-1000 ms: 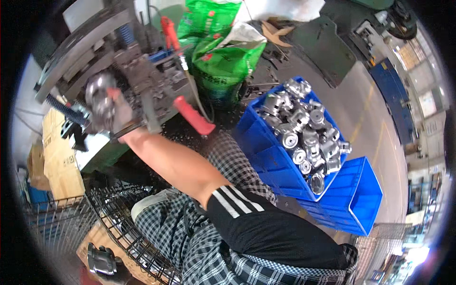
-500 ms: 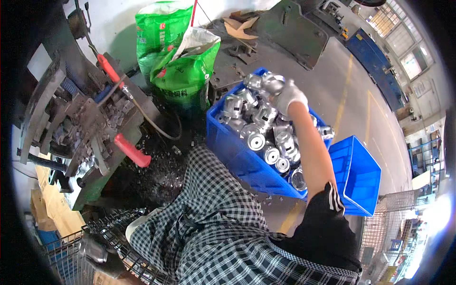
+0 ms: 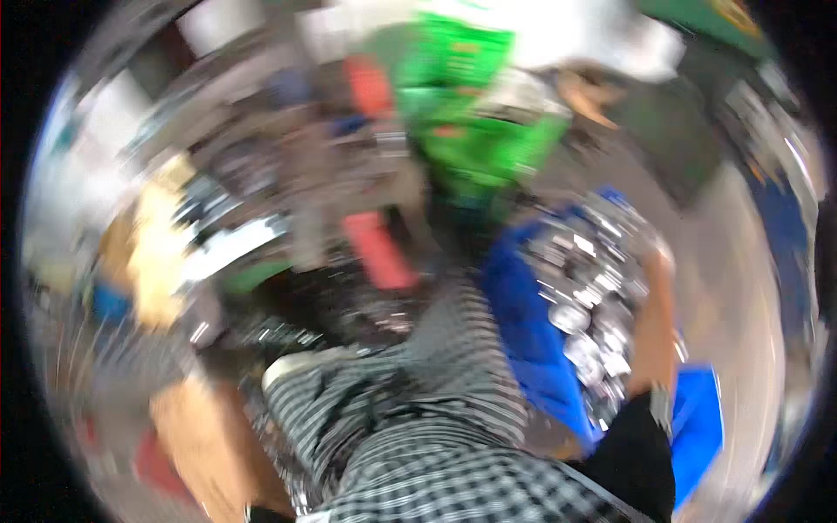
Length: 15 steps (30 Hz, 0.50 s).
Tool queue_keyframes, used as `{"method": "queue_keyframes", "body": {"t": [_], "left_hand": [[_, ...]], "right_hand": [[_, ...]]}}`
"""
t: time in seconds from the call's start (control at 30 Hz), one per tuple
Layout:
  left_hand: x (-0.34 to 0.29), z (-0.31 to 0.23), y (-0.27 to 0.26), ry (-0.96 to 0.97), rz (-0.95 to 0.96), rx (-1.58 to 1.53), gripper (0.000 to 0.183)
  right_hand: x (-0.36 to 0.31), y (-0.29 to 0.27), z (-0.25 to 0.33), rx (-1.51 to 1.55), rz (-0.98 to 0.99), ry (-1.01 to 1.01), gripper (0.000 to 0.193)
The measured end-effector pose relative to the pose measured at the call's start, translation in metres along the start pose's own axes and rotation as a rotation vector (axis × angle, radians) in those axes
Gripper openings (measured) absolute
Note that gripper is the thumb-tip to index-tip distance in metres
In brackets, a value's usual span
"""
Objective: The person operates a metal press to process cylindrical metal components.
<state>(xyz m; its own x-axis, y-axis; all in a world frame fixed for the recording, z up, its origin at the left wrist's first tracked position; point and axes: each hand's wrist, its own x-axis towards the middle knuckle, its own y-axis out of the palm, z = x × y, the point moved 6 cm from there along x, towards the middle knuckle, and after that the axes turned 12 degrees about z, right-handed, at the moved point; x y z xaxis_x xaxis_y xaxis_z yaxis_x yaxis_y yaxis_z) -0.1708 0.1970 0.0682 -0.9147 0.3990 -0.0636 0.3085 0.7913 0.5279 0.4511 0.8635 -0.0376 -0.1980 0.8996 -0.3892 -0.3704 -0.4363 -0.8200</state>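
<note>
Motion smears the whole view. My left hand [image 3: 214, 352], in a dark glove, is raised at the left beside the machine bench [image 3: 296, 192]. A silver cup-shaped metal part [image 3: 201, 329] glints at its fingers and appears held. My right hand [image 3: 652, 251], in a pale glove, is over the far right side of a blue crate [image 3: 527, 349]. Silver metal parts [image 3: 580, 296] fill that crate, and the hand is at or among them. Its fingers are too blurred to tell whether they grip one.
Behind the crate stand green-and-white sacks [image 3: 488, 131]. A red handle [image 3: 379, 251] sticks out from the bench. Another blue crate [image 3: 697, 427] is under my right arm at the right. Brown cardboard [image 3: 588, 94] lies at the back, beside a dark plate [image 3: 671, 131].
The view has swung left, so the crate and sacks sit farther right. My left hand has risen from the wire basket toward the bench with the metal part. My right hand remains over the crate.
</note>
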Motion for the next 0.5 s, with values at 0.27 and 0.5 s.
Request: {"method": "queue_keyframes", "body": {"t": [0.27,0.5], "left_hand": [[0.094,0.045,0.151,-0.327,0.431,-0.553,0.054],[0.141,0.070,0.181,-0.448,0.252,-0.479,0.046]], "right_hand": [[-0.124,-0.004,0.122,1.022,-0.051,-0.396,0.044],[-0.279,0.028,0.330,0.108,-0.231,-0.821,0.047]]}}
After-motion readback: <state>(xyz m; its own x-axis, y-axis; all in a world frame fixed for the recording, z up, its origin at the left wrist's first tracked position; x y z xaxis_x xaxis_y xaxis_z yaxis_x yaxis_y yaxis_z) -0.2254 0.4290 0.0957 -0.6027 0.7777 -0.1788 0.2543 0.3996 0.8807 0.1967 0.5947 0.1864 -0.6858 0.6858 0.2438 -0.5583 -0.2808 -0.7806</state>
